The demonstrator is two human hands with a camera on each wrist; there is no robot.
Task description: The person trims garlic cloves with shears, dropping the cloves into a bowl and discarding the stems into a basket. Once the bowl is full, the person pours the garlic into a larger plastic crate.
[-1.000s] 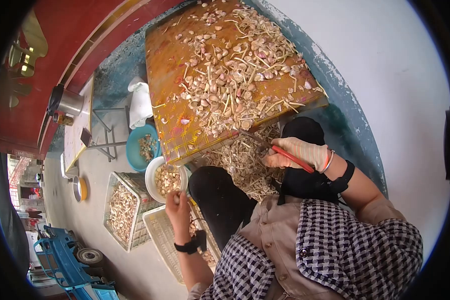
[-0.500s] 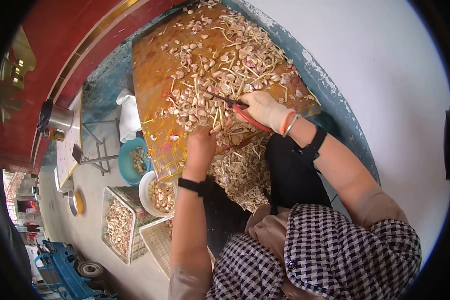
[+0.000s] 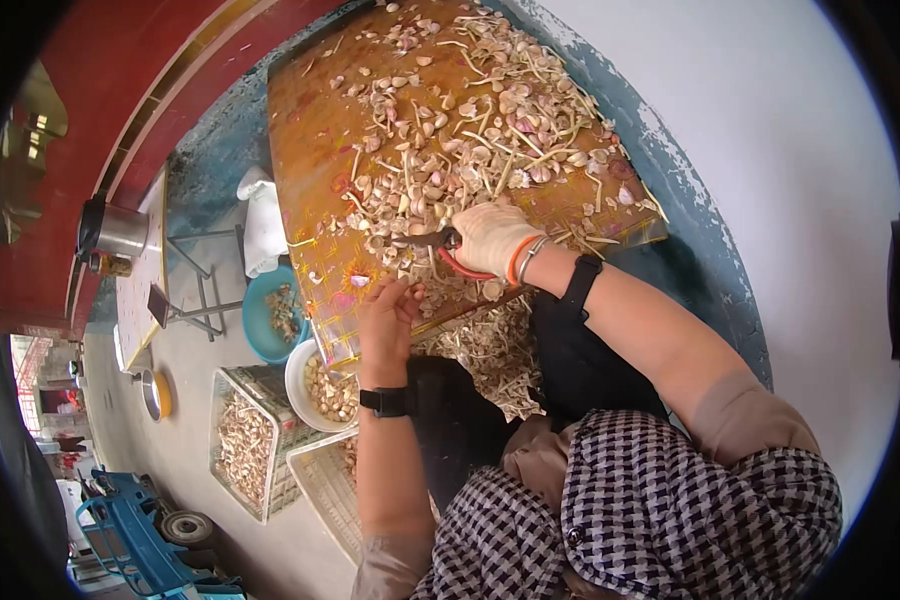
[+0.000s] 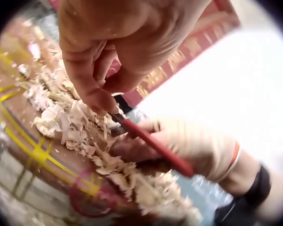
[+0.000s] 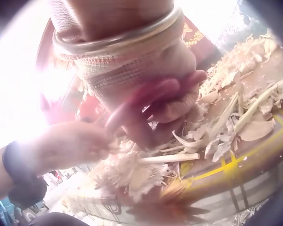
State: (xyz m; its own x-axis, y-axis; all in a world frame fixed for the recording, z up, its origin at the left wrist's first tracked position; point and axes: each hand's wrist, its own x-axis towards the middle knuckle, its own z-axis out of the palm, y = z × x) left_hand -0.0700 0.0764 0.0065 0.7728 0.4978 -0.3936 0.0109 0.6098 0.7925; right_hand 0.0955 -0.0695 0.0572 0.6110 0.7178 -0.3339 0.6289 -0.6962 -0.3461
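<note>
My right hand (image 3: 495, 238), in a pale glove, holds red-handled scissors (image 3: 455, 262) low over loose garlic (image 3: 440, 185) on the orange-brown tabletop (image 3: 305, 130). Their dark blades point left, toward my bare left hand (image 3: 385, 330) at the near table edge. The left wrist view shows the left fingers (image 4: 96, 96) bent down, tips right by the scissor blades; I cannot tell whether they pinch a clove. In the right wrist view, a gloved right hand (image 5: 137, 70) wraps the red handle (image 5: 146, 96) above dry skins and stalks (image 5: 170, 158).
Left of the table stand a white bowl (image 3: 296, 392) of cloves, a blue basin (image 3: 253, 330), and a crate (image 3: 288, 440) full of garlic. Another crate (image 3: 315, 490) lies beside my left arm. Trimmings (image 3: 485, 355) pile below the table edge, between my knees. A wall (image 3: 710, 210) borders the right.
My left hand went from beside the white bowl up to the garlic, then slightly back to the table edge. The right hand brought the scissors from above my knee onto the table, then leftward and down.
</note>
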